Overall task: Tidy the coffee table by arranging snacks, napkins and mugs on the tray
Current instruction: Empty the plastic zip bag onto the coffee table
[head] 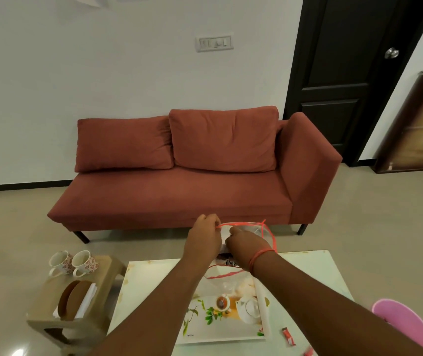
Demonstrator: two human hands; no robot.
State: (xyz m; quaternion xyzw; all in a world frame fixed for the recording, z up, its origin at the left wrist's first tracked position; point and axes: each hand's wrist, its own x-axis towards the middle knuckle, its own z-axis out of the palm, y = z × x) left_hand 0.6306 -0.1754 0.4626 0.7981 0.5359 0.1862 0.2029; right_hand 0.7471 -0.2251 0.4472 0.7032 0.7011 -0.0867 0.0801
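Note:
Both my hands hold a clear plastic bag with a red edge (pixel 261 232) up over the far side of the white coffee table (pixel 313 276). My left hand (pixel 205 235) pinches its red rim at the left. My right hand (pixel 243 244) grips the bag just right of that. Below my arms lies a white tray with a teapot print (pixel 220 319). Another red-edged clear bag (pixel 224 274) rests on the tray's far part. Two floral mugs (pixel 73 262) and a brown holder with white napkins (pixel 76 300) stand on a low wooden stool (pixel 48 309) at the left.
A red sofa (pixel 184 176) stands beyond the table against the wall. A pink tub (pixel 405 325) sits at the table's right. Small red sachets (pixel 288 336) lie on the table's near right part. A dark door (pixel 346 73) is at the back right.

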